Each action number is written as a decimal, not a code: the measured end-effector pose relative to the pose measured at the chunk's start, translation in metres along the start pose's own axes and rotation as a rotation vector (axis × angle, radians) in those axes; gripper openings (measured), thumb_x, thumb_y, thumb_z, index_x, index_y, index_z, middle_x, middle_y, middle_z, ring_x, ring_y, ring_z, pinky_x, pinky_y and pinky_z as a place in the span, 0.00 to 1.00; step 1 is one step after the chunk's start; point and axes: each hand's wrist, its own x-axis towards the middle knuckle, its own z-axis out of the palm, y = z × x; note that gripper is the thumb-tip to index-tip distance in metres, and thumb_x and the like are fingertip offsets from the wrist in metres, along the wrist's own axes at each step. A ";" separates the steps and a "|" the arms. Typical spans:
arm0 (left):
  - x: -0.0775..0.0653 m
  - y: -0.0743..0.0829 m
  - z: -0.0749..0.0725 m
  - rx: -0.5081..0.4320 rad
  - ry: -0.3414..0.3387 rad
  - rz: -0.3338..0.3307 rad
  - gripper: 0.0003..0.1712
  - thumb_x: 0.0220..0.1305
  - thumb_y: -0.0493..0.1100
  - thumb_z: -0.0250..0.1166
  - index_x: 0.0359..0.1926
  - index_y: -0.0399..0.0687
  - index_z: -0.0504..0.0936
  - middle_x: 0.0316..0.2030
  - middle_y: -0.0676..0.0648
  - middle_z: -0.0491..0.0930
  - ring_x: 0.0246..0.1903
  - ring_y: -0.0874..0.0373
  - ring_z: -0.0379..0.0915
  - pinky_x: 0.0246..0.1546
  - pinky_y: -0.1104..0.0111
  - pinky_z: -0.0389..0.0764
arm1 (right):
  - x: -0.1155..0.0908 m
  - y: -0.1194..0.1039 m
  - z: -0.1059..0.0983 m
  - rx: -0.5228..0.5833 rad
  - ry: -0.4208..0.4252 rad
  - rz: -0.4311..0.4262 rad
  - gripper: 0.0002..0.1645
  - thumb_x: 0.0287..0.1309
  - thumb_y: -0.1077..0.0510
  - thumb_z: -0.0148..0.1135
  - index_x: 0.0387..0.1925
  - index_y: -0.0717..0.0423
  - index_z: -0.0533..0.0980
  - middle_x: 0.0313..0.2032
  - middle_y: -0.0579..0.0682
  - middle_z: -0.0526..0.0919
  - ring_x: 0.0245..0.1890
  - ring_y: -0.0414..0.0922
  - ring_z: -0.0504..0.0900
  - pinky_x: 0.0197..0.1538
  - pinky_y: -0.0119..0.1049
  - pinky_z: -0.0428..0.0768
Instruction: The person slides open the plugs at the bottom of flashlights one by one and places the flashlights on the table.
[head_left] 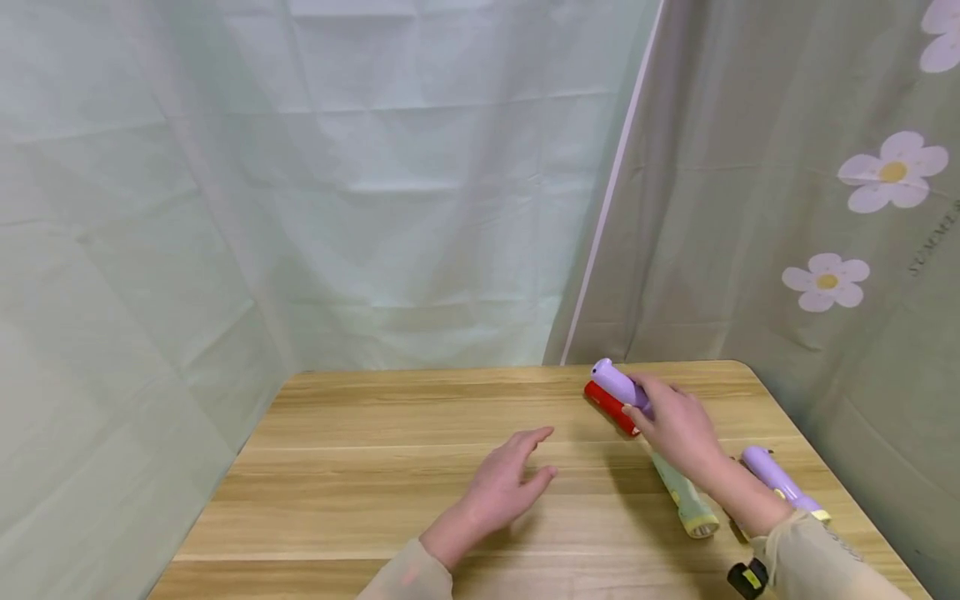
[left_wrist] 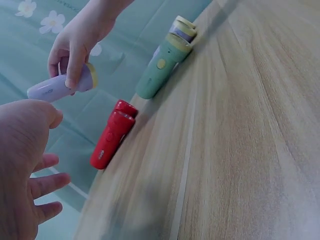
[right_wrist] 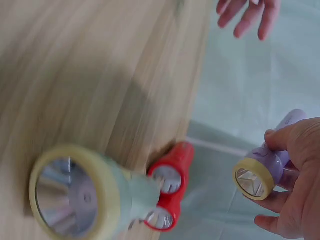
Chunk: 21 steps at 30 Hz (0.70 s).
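Observation:
My right hand (head_left: 678,425) grips a purple flashlight (right_wrist: 272,162) with a pale yellow head, thumb on one side and fingers around the other. It is raised above the table near the far right; in the left wrist view its yellow head points away from my left hand (head_left: 501,483). That left hand hovers over the middle of the table, fingers spread and holding nothing. Under the held flashlight lie two red flashlights (left_wrist: 111,142), side by side. Nearer my right forearm is a green flashlight (head_left: 681,493) with a yellow head.
Another purple flashlight (head_left: 780,479) lies on the right side of the wooden table (head_left: 360,483), partly behind my right forearm. Pale curtains (head_left: 420,208) hang behind the table's far edge and along both sides. A black object with a yellow mark (head_left: 748,577) shows beside my right sleeve.

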 end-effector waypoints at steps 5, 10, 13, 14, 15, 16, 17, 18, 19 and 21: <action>-0.004 -0.001 -0.004 -0.044 0.029 -0.025 0.33 0.76 0.58 0.58 0.76 0.56 0.66 0.67 0.50 0.74 0.61 0.55 0.74 0.59 0.54 0.77 | -0.007 -0.016 0.005 0.022 0.015 -0.034 0.28 0.61 0.58 0.73 0.61 0.60 0.75 0.49 0.58 0.86 0.46 0.58 0.84 0.56 0.63 0.74; -0.007 0.000 -0.007 -0.114 0.061 -0.074 0.33 0.75 0.58 0.58 0.76 0.59 0.65 0.67 0.55 0.73 0.62 0.57 0.72 0.60 0.52 0.77 | -0.014 -0.027 0.012 0.020 0.056 -0.074 0.29 0.57 0.57 0.77 0.58 0.55 0.77 0.46 0.53 0.87 0.42 0.56 0.84 0.47 0.57 0.79; -0.009 0.000 -0.007 -0.170 0.096 -0.098 0.32 0.75 0.55 0.60 0.75 0.58 0.66 0.66 0.56 0.73 0.63 0.56 0.72 0.59 0.50 0.77 | -0.019 -0.032 0.017 0.019 0.075 -0.094 0.30 0.54 0.55 0.79 0.57 0.54 0.78 0.44 0.51 0.87 0.40 0.53 0.85 0.48 0.55 0.79; -0.010 0.000 -0.007 -0.186 0.107 -0.106 0.32 0.75 0.55 0.60 0.75 0.58 0.66 0.66 0.56 0.73 0.62 0.56 0.72 0.59 0.50 0.77 | -0.020 -0.034 0.018 0.022 0.077 -0.097 0.30 0.54 0.55 0.79 0.57 0.54 0.78 0.44 0.50 0.87 0.40 0.52 0.85 0.50 0.55 0.78; -0.011 -0.001 -0.008 -0.200 0.119 -0.115 0.32 0.75 0.55 0.60 0.75 0.59 0.65 0.66 0.56 0.74 0.62 0.57 0.72 0.58 0.50 0.77 | -0.021 -0.035 0.019 0.026 0.078 -0.099 0.29 0.54 0.55 0.79 0.57 0.54 0.78 0.43 0.50 0.87 0.40 0.52 0.85 0.51 0.55 0.77; -0.012 -0.001 -0.008 -0.212 0.131 -0.121 0.32 0.75 0.54 0.60 0.75 0.59 0.66 0.65 0.57 0.74 0.62 0.57 0.73 0.58 0.50 0.77 | -0.022 -0.037 0.020 0.030 0.078 -0.099 0.30 0.54 0.55 0.79 0.56 0.54 0.78 0.43 0.50 0.87 0.41 0.52 0.85 0.53 0.56 0.77; -0.012 -0.002 -0.008 -0.226 0.142 -0.127 0.31 0.75 0.54 0.60 0.75 0.59 0.66 0.65 0.57 0.74 0.62 0.57 0.73 0.58 0.50 0.78 | -0.023 -0.039 0.021 0.031 0.075 -0.097 0.30 0.54 0.54 0.79 0.56 0.54 0.78 0.43 0.49 0.88 0.42 0.53 0.85 0.55 0.56 0.75; -0.013 -0.003 -0.008 -0.241 0.152 -0.133 0.31 0.75 0.54 0.60 0.75 0.59 0.66 0.64 0.57 0.75 0.61 0.57 0.73 0.57 0.50 0.78 | -0.024 -0.040 0.022 0.035 0.071 -0.094 0.30 0.54 0.54 0.79 0.57 0.54 0.78 0.43 0.49 0.88 0.43 0.53 0.85 0.57 0.57 0.73; -0.014 -0.004 -0.007 -0.254 0.163 -0.135 0.31 0.75 0.53 0.61 0.75 0.59 0.66 0.64 0.57 0.75 0.61 0.57 0.73 0.57 0.50 0.78 | -0.024 -0.042 0.023 0.036 0.068 -0.092 0.29 0.54 0.54 0.79 0.56 0.54 0.78 0.43 0.49 0.88 0.43 0.53 0.85 0.59 0.57 0.72; -0.015 -0.005 -0.008 -0.291 0.183 -0.142 0.31 0.75 0.53 0.61 0.75 0.59 0.66 0.63 0.56 0.76 0.61 0.57 0.74 0.56 0.49 0.79 | -0.025 -0.045 0.025 0.039 0.065 -0.092 0.29 0.54 0.54 0.79 0.56 0.54 0.78 0.43 0.49 0.88 0.44 0.53 0.85 0.61 0.56 0.72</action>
